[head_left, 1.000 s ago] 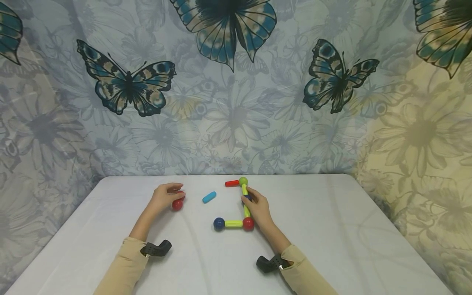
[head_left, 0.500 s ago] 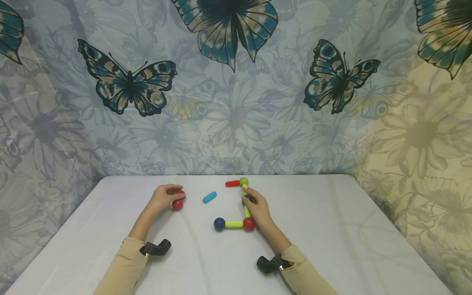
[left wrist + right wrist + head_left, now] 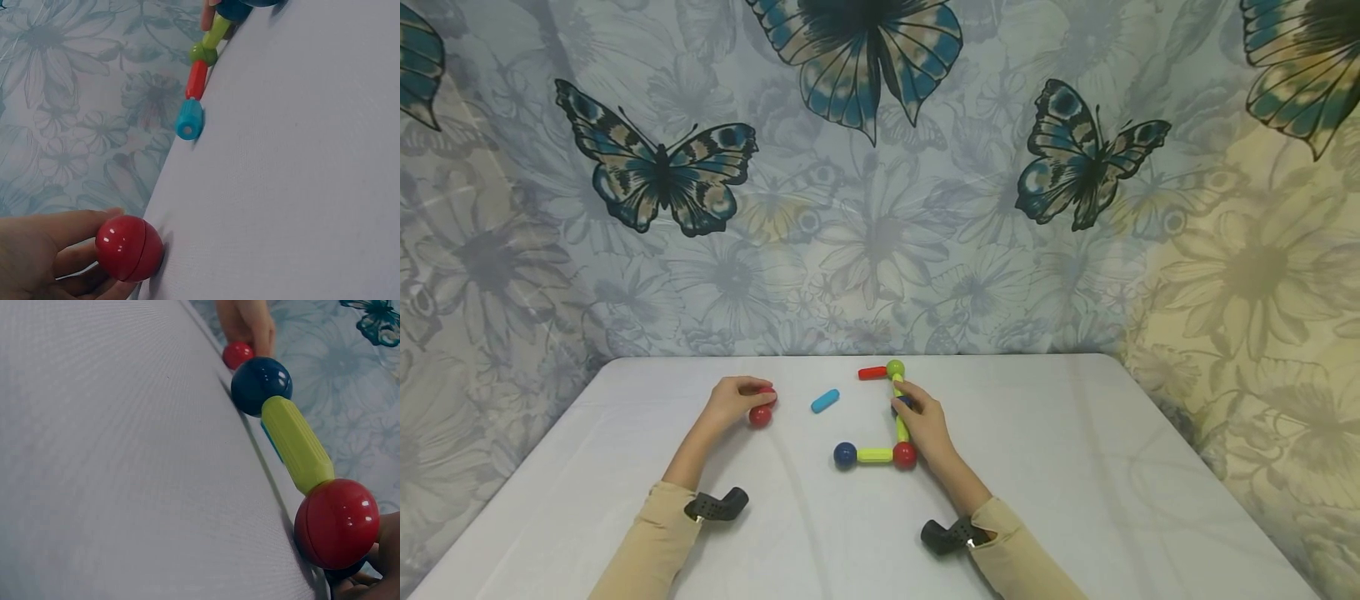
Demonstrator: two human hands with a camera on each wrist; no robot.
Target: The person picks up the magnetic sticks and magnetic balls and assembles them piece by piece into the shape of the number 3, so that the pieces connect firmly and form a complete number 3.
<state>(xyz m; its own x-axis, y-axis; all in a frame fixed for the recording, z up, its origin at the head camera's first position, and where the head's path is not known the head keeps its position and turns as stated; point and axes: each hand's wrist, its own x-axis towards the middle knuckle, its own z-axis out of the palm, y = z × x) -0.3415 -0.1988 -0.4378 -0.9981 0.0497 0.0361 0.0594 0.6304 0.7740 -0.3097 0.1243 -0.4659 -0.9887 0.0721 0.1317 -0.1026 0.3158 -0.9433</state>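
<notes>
At the left of the table, my left hand (image 3: 728, 403) pinches a red ball (image 3: 771, 395) between thumb and fingers. Another red ball (image 3: 760, 417) lies just in front of it; in the left wrist view a red ball (image 3: 128, 249) hides most of the fingertips. My right hand (image 3: 929, 427) holds a joined chain of rods and balls at its middle blue ball (image 3: 902, 405), which the fingers partly cover. Yellow-green rods join that ball to a green ball (image 3: 895, 368) behind and a red ball (image 3: 904, 455) in front. Another yellow-green rod (image 3: 875, 456) runs left to a blue ball (image 3: 845, 455).
A red rod (image 3: 872, 373) extends left from the green ball. Between the hands lies a loose light-blue rod (image 3: 825, 401). Everything rests on a white-covered table (image 3: 1075, 467), with a butterfly-patterned cloth (image 3: 880, 275) hanging behind its far edge.
The fingers of my left hand have sunk very slightly over the red balls. My right hand and the chain stay where they were.
</notes>
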